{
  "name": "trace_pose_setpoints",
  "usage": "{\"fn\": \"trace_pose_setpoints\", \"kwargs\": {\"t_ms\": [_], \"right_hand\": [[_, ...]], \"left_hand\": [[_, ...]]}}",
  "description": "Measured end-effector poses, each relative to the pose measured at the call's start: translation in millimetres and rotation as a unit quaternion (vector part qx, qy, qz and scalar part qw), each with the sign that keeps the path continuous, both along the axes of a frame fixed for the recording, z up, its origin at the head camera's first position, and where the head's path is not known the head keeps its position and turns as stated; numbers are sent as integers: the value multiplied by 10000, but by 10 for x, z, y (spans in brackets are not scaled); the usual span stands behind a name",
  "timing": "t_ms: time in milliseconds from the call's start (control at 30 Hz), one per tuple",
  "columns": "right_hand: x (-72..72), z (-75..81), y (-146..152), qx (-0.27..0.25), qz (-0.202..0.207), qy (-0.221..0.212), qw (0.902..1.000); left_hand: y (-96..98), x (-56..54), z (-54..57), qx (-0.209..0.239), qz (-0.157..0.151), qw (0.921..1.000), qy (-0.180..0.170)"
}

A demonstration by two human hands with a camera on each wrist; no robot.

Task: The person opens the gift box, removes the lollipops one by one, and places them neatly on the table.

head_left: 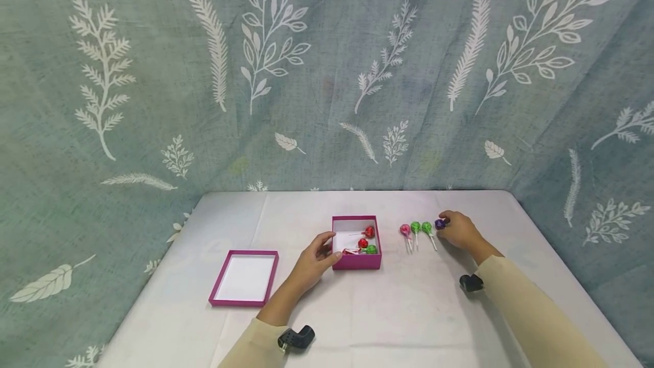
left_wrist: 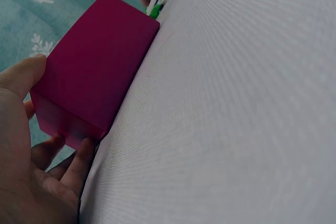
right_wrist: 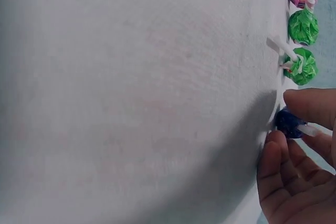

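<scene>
My left hand (head_left: 311,262) grips the magenta box (head_left: 356,262) on its nine o'clock side, fingers bent, thumb at the corner; well apart, at the box's three o'clock, my right hand (head_left: 460,230) pinches a purple lollipop (head_left: 440,224)! Inside lie red lollipops (head_left: 369,232), a green one (head_left: 371,249) at four o'clock; lid (head_left: 246,277) at eight.

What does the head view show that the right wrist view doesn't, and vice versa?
Only the head view shows the left hand at the magenta box, red and green lollipops inside it, and the magenta lid. Only the right wrist view shows the white stick of the purple lollipop. Both show the right hand holding that lollipop, two green lollipops, a pink lollipop and the white tablecloth.
</scene>
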State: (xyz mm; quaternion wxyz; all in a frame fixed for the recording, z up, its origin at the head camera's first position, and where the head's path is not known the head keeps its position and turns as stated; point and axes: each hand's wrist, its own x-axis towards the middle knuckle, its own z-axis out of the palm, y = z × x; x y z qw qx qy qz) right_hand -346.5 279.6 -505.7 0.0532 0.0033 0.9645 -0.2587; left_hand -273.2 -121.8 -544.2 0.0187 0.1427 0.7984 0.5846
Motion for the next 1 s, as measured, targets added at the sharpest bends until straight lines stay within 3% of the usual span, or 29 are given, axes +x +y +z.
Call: {"fn": "trace_pose_setpoints", "kwargs": {"t_ms": [367,800,900,1000], "right_hand": [[49,126,9,472,626,272,9966],[142,252,-179,592,1169,825,9879],[157,309,-262,640,1267,876,9860],[183,359,-345,696,1404,938,9832]], "left_hand": [[8,-8,14,-19,-13,10000,42],[3,-35,-67,8,4,10000,-12],[14,-23,-24,-47,0,10000,-30],[28,45,103,-91,-42,9999,-27]]}}
